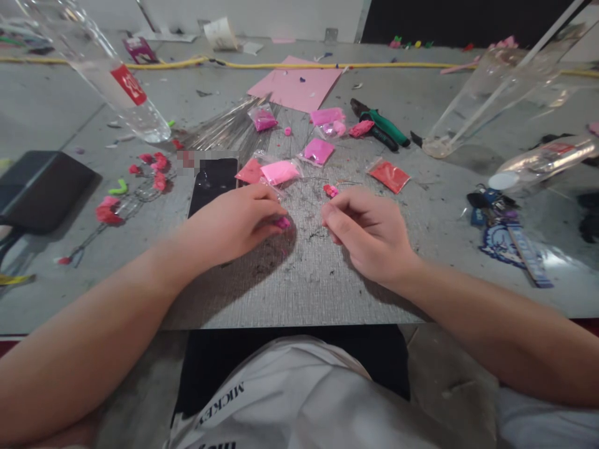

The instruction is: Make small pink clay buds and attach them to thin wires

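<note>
While the left hand point(246, 215) and right hand point(369, 231) pinch pink lumps point(282, 222), scraps point(203, 93) litter the grey table point(299, 293).

We take this for a craft workshop, or a corner used as one, from the grey worktable point(262, 305) strewn with scraps. Left of the green-handled pliers point(386, 130) we see small bags of pink material point(318, 151); farther left of the pliers, a fan of thin wires point(219, 128), then red pieces on wire point(108, 212). Behind the pliers runs a yellow cable point(290, 65).
</note>
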{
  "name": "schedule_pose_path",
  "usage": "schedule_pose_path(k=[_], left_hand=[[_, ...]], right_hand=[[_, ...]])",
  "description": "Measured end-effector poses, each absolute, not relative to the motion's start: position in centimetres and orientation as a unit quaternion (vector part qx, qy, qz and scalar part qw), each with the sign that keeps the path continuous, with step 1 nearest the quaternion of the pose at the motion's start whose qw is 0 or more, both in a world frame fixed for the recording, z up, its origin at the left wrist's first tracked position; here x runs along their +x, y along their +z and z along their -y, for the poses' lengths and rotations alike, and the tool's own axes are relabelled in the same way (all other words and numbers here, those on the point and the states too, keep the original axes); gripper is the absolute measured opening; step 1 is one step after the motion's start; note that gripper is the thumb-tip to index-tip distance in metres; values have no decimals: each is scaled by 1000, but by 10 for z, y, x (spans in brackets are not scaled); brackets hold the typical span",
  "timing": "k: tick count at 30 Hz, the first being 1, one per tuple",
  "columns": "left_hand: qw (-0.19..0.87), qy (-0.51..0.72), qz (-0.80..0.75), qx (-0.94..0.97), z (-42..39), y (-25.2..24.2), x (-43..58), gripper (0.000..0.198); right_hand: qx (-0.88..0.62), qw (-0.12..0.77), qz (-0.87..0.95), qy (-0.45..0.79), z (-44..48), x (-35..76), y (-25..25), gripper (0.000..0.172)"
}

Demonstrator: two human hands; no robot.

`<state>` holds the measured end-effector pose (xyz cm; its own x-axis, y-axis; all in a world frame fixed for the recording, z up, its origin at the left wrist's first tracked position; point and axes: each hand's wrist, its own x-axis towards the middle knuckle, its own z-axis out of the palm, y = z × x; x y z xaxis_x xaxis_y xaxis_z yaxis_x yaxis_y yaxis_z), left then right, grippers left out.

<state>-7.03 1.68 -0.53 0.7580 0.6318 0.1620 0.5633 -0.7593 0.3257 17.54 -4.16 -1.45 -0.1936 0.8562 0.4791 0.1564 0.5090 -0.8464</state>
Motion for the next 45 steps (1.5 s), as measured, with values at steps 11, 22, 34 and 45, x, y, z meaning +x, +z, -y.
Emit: schedule_pose_path(k=[11,22,34,45], left_hand=[[244,314,-386,833,9,4,-51,14],[167,312,-278,893,12,1,-49,14],[138,234,-270,924,7,-3,-49,8],[77,160,-351,919,-4,-21,-51,32]], right_hand=[[-442,423,758,226,42,174,-16,7],[-417,413,774,237,42,175,-18,8],[-443,421,734,295,43,178,-11,32],[-473,390,727,310,39,176,-16,8]])
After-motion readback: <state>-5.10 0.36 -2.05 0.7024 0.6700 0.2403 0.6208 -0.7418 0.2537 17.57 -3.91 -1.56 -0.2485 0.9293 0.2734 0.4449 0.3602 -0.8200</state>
